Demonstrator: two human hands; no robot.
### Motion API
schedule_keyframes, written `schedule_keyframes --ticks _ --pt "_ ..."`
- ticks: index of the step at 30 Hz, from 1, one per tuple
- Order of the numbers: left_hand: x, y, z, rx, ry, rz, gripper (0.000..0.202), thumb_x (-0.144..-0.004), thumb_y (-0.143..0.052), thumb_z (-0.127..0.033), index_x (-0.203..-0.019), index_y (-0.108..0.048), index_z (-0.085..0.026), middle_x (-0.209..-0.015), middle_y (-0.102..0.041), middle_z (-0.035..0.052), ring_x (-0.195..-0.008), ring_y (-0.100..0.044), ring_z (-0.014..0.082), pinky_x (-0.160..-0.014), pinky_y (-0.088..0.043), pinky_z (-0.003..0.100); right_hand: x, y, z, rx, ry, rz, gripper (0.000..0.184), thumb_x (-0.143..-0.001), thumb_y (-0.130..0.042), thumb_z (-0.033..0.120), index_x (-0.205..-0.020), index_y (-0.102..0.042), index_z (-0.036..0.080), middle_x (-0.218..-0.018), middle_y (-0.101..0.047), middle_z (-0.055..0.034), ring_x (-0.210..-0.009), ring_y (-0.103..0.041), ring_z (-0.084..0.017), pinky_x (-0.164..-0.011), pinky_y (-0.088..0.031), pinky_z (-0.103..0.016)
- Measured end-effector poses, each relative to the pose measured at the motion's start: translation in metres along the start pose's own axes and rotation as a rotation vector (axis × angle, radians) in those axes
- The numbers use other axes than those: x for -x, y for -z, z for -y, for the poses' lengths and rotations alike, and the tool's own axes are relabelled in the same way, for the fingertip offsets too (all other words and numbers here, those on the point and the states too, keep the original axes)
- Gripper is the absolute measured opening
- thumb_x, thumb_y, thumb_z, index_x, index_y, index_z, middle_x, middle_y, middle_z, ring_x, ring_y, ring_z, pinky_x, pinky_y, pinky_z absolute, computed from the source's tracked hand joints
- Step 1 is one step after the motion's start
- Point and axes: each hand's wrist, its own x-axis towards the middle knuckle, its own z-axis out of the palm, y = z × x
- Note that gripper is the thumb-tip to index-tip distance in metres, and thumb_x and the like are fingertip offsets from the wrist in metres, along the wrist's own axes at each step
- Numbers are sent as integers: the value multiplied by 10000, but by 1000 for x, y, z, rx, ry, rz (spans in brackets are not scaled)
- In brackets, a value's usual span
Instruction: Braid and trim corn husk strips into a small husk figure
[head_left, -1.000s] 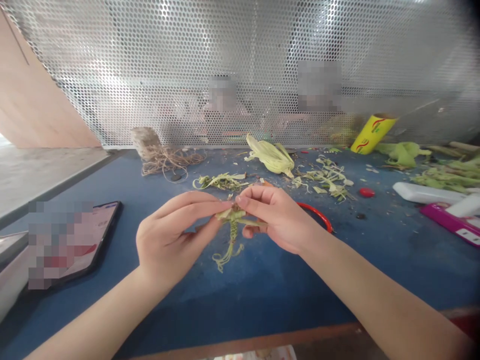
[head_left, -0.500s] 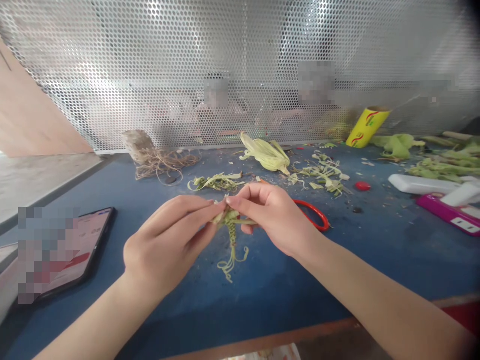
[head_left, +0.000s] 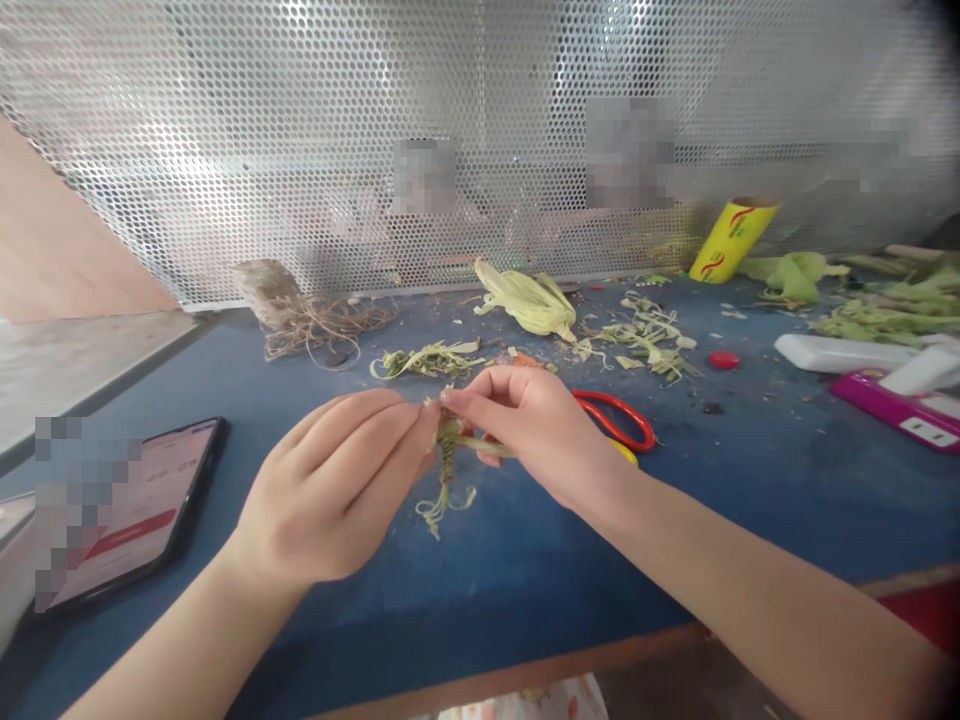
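Between my hands, above the blue table [head_left: 420,625], is a small braided piece of green corn husk [head_left: 447,462] with curled loose strands hanging from its lower end. My left hand [head_left: 337,480] pinches its top from the left, fingers pressed together. From the right, my right hand [head_left: 532,420] pinches the same top with thumb and forefinger, and a husk strip runs towards its lower fingers. The fingertips hide the upper end of the braid. Scissors with red handles [head_left: 622,420] lie just behind my right hand, partly covered by it.
A corn husk [head_left: 529,300] and husk scraps [head_left: 431,358] lie behind my hands. Twine [head_left: 322,325] sits back left, a phone [head_left: 150,510] at left. A yellow tube [head_left: 731,240], a purple power strip [head_left: 892,405] and more husks [head_left: 892,310] are right. A perforated metal screen [head_left: 480,130] closes the back.
The braided piece has shifted slightly left and up, and its hanging part shows more narrowly. Both hands keep their pinch. More of the scissors shows, and the view has moved a little.
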Motion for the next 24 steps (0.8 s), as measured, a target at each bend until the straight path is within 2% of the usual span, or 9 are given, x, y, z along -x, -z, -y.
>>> schedule_keyframes --ticks 5,10,14,16,20,24 --pt "-3 3 4 -30 -168 30 266 -652 -683 -46 -903 -596 -36 -802 -650 114 -730 -619 236 -572 -571 375 0 1 0 68 -21 -9 286 -648 -688 407 -622 -528 171 -548 -531 48 -385 -391 -28 -382 -306 -187" --pt "1 5 0 48 1 51 256 -716 -635 -65 -965 -581 -56 -845 -639 88 -798 -612 190 -713 -564 345 3 1 1 66 -22 9 308 -675 -657 449 -633 -520 176 -533 -540 42 -436 -479 -47 -407 -336 -173" --pt "-1 7 -4 33 124 52 147 -800 -547 -114 -944 -577 -105 -839 -644 46 -798 -607 119 -751 -543 244 4 -1 3 -105 -108 87 328 -650 -676 457 -631 -510 176 -532 -550 50 -452 -536 -57 -439 -395 -172" --pt "-3 8 -4 67 169 53 145 -824 -506 -105 -954 -566 -125 -833 -646 38 -797 -606 104 -763 -533 228 5 -2 4 -205 -162 122 346 -613 -702 457 -616 -502 175 -519 -546 56 -445 -538 -56 -450 -409 -173" --pt "-4 4 -3 152 220 45 182 -789 -534 -48 -955 -570 -114 -814 -641 56 -769 -597 113 -769 -517 237 5 -4 4 -313 -167 177 348 -603 -716 432 -598 -481 176 -539 -544 57 -477 -551 -63 -462 -422 -177" --pt "-3 -1 -4 210 266 -48 235 -744 -552 11 -929 -584 -130 -849 -626 57 -780 -587 123 -734 -506 259 6 -6 4 -375 -102 206 320 -642 -700 390 -616 -456 186 -640 -550 45 -611 -570 -89 -537 -482 -219"
